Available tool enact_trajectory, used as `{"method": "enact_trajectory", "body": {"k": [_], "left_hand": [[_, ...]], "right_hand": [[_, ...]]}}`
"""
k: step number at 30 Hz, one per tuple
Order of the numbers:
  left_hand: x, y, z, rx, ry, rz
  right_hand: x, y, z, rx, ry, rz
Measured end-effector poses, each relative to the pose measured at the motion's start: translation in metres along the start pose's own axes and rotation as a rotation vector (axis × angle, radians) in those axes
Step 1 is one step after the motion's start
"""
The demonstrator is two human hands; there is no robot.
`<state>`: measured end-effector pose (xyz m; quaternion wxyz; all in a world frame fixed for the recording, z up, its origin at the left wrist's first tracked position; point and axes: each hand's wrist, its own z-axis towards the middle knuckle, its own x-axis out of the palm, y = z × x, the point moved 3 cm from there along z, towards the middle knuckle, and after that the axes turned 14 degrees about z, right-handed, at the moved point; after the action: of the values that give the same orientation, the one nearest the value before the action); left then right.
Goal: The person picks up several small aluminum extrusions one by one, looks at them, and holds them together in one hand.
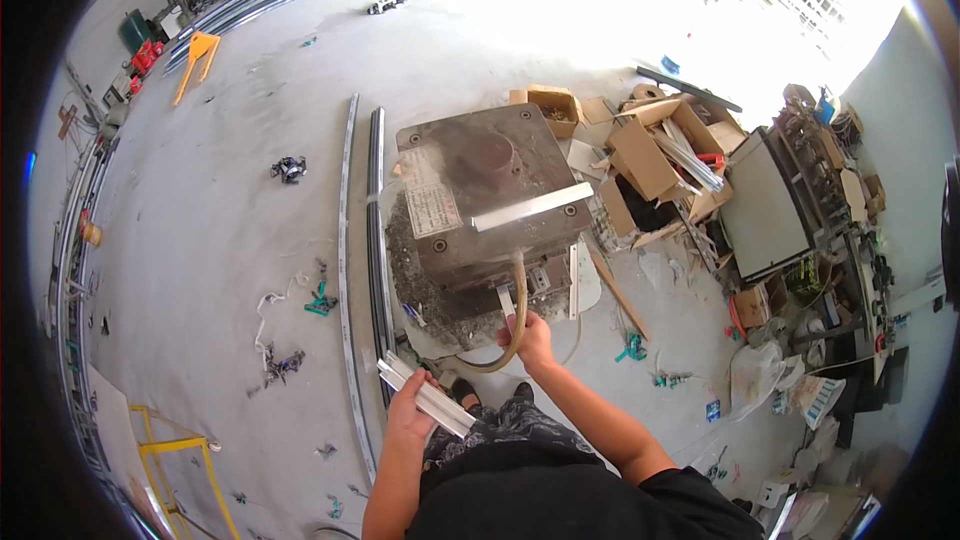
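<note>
My left hand (406,414) is closed around a small bundle of short white metal profiles (442,408), held in front of my body. At the near side of a brown, dusty machine (470,155), my right hand (533,342) grips a short light metal strip (506,298). The strip's far end reaches into the machine's front, beside a bent yellowish hose (521,290) that passes over my fingers. Another white profile (532,207) lies across the machine's top. One more upright-looking light strip (574,282) stands at its right side.
Long metal bars (348,240) lie on the floor left of the machine. Open cardboard boxes (645,160) pile up at its far right, near a wooden stick (618,292). A yellow frame (180,445) stands at lower left. Green and dark scraps dot the floor.
</note>
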<state>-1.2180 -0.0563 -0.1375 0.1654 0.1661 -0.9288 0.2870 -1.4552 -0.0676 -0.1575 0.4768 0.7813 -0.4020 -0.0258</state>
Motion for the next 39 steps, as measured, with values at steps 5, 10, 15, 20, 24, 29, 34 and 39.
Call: {"method": "enact_trajectory", "body": {"k": [5,10,15,20,24,29,34,39], "left_hand": [[0.011,0.013,-0.002,-0.020,-0.002,0.003],[0.022,0.043,-0.019,-0.061,0.009,-0.009],[0.023,0.081,-0.042,-0.072,-0.048,-0.090],[0.009,0.100,-0.065,-0.058,-0.111,-0.118],[0.007,0.098,-0.066,-0.024,-0.114,-0.162],[0.016,0.088,-0.067,-0.050,-0.056,-0.176],[0.005,0.079,-0.063,-0.063,0.029,-0.100],[-0.024,0.066,-0.047,-0.105,-0.024,-0.213]], "right_hand": [[-0.016,-0.016,0.023,-0.064,0.020,-0.178],[-0.013,0.010,0.016,-0.167,0.034,-0.526],[-0.015,0.028,0.017,-0.179,0.132,-0.513],[-0.014,0.030,0.035,-0.172,0.207,-0.537],[-0.011,0.030,0.037,-0.144,0.179,-0.570],[-0.009,0.039,0.029,0.047,0.162,-0.464],[-0.014,0.049,0.027,0.140,0.292,-0.564],[-0.056,0.020,-0.028,0.378,0.392,-0.601]]}}
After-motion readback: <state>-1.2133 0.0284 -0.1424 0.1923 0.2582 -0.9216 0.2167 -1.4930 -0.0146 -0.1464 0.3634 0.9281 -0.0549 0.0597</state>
